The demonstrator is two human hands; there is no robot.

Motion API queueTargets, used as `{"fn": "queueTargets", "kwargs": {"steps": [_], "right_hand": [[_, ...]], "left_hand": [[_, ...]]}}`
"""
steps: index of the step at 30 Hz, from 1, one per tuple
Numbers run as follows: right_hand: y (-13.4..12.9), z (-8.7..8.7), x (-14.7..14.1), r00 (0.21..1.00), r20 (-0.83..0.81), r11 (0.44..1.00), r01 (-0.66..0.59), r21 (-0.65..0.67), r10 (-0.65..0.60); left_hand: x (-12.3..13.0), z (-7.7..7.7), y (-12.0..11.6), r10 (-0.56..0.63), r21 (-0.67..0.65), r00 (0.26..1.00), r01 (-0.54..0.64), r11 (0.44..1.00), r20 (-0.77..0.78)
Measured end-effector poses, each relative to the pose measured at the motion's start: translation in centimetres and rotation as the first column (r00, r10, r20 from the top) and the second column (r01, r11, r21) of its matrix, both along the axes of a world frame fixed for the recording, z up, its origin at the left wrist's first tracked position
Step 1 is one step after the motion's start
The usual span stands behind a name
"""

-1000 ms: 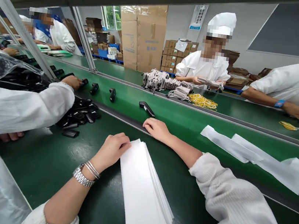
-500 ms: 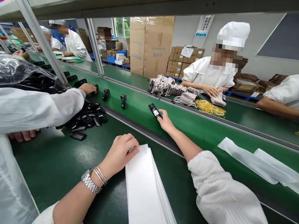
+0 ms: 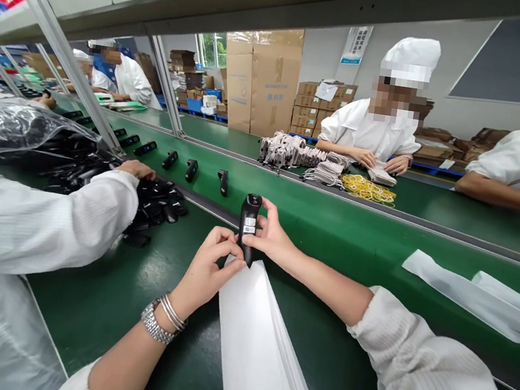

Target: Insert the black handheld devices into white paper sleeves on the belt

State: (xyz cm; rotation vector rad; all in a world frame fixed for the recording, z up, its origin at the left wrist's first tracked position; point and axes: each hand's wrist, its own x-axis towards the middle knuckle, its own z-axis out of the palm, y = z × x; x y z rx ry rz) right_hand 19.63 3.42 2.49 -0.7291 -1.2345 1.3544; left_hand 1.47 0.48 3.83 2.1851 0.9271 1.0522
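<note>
My right hand point(image 3: 271, 232) holds a black handheld device point(image 3: 248, 227) upright, its fingers around the upper body and a white label showing on its face. My left hand point(image 3: 211, 265) meets the device's lower end, with the fingertips pinching it. Just below lies a long stack of white paper strips point(image 3: 262, 350) on the dark green bench point(image 3: 91, 326), and the device's tip is right above the stack's near end. A silver wristwatch and thin bangles point(image 3: 160, 316) sit on my left wrist.
A co-worker's white sleeve point(image 3: 43, 222) and hand point(image 3: 136, 169) reach over a pile of black devices point(image 3: 156, 209) at left, beside a plastic bag point(image 3: 12, 131). Several devices stand on the green conveyor belt point(image 3: 334, 215). White strips point(image 3: 468, 298) lie on the belt at right.
My right hand has lifted the black device off the belt and stood it upright over the paper stack. My left hand has moved up to it. The belt's devices have shifted along.
</note>
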Motion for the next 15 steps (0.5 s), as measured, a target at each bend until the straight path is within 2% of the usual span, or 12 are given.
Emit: {"fn": "queueTargets", "kwargs": {"steps": [5,8,12,15], "right_hand": [[-0.1,1.2,0.3,0.991,-0.096,0.994,0.095,0.049,-0.090],[-0.2,1.7,0.5,0.988,-0.115,0.993,0.108,0.042,-0.102],[-0.4,1.2,-0.2,0.994,-0.090,0.998,0.057,0.026,-0.055],[-0.6,1.0,-0.6,0.995,-0.072,0.997,0.065,0.035,-0.062]], "left_hand": [[-0.2,-0.3,0.2,0.032,0.005,0.999,-0.033,0.999,0.013],[-0.3,-0.4,0.2,0.044,-0.002,0.999,-0.044,0.999,0.014],[-0.3,-0.4,0.1,0.013,0.003,0.999,-0.013,1.000,0.043],[-0.3,-0.3,0.1,-0.017,0.020,0.998,0.016,1.000,0.061]]}}
